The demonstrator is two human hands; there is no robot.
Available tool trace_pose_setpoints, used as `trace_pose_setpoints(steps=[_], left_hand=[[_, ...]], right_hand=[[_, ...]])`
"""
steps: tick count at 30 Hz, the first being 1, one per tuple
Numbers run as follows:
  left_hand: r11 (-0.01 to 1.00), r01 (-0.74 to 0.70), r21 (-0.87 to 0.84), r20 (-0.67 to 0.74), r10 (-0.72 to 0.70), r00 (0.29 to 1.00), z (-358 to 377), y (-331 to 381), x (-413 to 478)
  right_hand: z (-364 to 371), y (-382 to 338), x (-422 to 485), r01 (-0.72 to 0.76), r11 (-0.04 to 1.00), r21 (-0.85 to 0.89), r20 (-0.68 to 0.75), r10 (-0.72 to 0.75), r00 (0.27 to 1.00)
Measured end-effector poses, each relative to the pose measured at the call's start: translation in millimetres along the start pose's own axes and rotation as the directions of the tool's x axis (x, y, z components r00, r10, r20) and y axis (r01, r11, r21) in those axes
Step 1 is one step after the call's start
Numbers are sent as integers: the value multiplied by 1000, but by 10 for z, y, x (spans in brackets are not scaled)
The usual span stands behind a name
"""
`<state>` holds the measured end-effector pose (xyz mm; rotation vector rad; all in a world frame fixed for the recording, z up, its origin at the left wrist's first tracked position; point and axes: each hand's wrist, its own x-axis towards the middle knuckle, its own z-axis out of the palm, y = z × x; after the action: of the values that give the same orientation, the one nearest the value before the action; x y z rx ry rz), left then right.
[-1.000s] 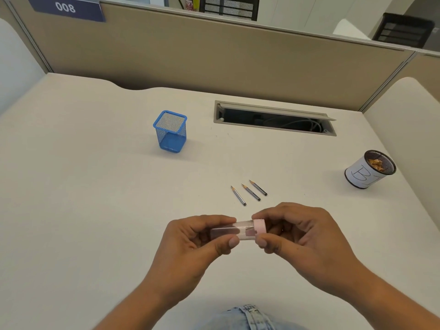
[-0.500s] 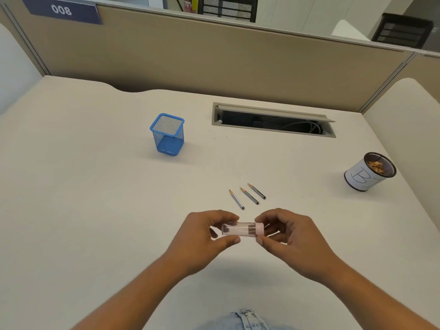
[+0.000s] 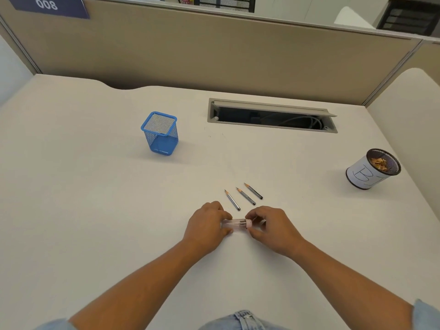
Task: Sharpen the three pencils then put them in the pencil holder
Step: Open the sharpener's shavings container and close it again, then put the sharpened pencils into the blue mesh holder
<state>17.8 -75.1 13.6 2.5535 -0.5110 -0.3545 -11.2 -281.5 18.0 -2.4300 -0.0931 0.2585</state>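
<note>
Both hands meet low over the near middle of the pale surface [image 3: 95,210], sharing a clear tube-shaped pencil sharpener [image 3: 234,223] with a pink cap at its right end. The left hand [image 3: 207,228] has its grip closed around the clear barrel; the right hand [image 3: 271,228] pinches the pink cap end with its grip closed on it. The sharpener lies sideways, at or just above the surface; contact cannot be told.

Just beyond the hands, three short pencils [image 3: 245,196] lie side by side on the surface, apart from one another, points aimed far-left. The blue mesh pencil holder [image 3: 160,133] stands upright, well apart to the far left, with bare surface between it and the pencils. A white-wrapped mesh cup [image 3: 371,169] holding shavings stands near the right edge. An open cable slot [image 3: 271,115] runs along the far side below the partition.
</note>
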Motion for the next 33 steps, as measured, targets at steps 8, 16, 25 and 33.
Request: trace_pose_setpoints(steps=[8, 16, 25, 33], left_hand=[[999, 25, -36, -19, -25, 1000, 41, -17, 34], [988, 59, -145, -96, -73, 993, -58, -90, -23], [995, 76, -61, -123, -83, 989, -216, -134, 115], [989, -61, 138, -84, 73, 994, -223, 16, 532]], right_hand=[[37, 82, 51, 18, 999, 36, 3, -18, 1000], [-139, 76, 18, -11, 996, 84, -184, 27, 982], [-361, 87, 243, -79, 995, 54, -231, 89, 969], [-351, 21, 579, -170, 981, -91, -119, 158, 980]])
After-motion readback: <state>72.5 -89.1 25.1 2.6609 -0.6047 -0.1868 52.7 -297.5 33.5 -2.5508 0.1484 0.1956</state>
